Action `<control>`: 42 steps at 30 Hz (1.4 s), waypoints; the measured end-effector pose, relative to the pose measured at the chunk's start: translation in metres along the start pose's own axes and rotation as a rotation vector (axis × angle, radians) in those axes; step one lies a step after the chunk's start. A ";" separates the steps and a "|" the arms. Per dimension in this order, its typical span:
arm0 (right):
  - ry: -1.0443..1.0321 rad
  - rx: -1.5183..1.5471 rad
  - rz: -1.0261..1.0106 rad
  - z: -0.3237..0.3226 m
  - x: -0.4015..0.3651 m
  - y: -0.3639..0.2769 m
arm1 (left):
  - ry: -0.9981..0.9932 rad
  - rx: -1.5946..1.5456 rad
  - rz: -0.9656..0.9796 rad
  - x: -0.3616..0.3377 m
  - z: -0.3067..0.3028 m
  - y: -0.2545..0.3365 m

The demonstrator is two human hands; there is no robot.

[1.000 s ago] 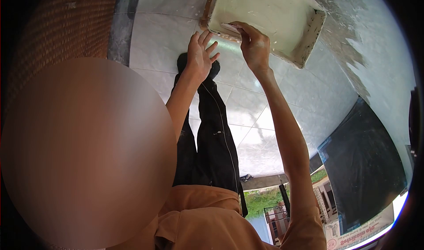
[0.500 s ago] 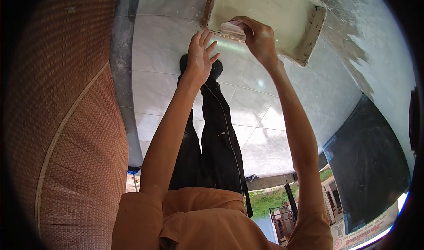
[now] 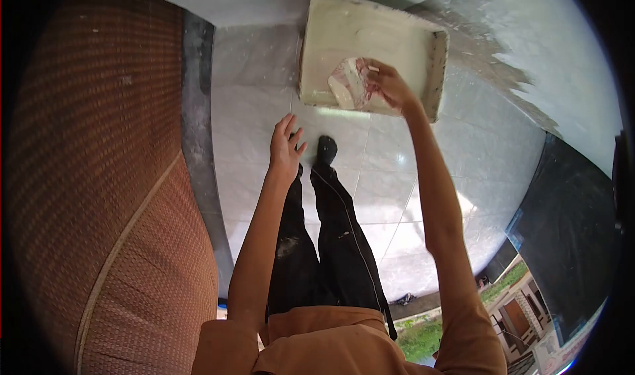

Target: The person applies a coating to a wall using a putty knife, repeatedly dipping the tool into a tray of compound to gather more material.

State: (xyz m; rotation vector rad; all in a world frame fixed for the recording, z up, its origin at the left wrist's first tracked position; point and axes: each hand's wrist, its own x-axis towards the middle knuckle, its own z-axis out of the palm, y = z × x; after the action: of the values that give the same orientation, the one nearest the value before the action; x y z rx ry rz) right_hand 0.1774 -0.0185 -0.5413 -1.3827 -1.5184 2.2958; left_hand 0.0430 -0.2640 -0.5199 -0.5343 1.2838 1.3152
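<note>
A white-smeared piece of clear plastic with reddish markings [image 3: 348, 82], possibly a cup or wrapper, is pinched in the fingers of my right hand [image 3: 390, 87]. That hand is above the front part of a shallow rectangular tray [image 3: 436, 77] whose rim is stained dark. Pale, cream-white paint [image 3: 380, 27] covers the tray's inside. My left hand [image 3: 284, 150] hangs over the floor, left of the tray's near corner, fingers apart and nothing in them.
Grey tiles [image 3: 254, 110] make up the floor. A woven reddish-brown panel [image 3: 119, 143] stands along the left. On the right, the wall [image 3: 562, 64] shows a ragged edge between white and grey-brown areas. A black sheet [image 3: 569, 229] hangs farther down.
The view has tilted so the whole tray shows. My right hand has turned the plastic piece broadside, exposing more of it. My left hand is farther from the tray and remains open.
</note>
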 end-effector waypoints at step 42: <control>1.112 -0.314 -2.115 0.030 -0.447 -0.708 | 0.294 0.914 2.772 -0.538 0.476 0.453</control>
State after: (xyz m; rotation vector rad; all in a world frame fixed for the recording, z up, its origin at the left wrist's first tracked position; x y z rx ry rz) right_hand 0.1422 0.1047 0.2864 -0.1758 -1.3432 -0.0256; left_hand -0.0596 0.0608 0.2576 2.8086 2.2999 1.8613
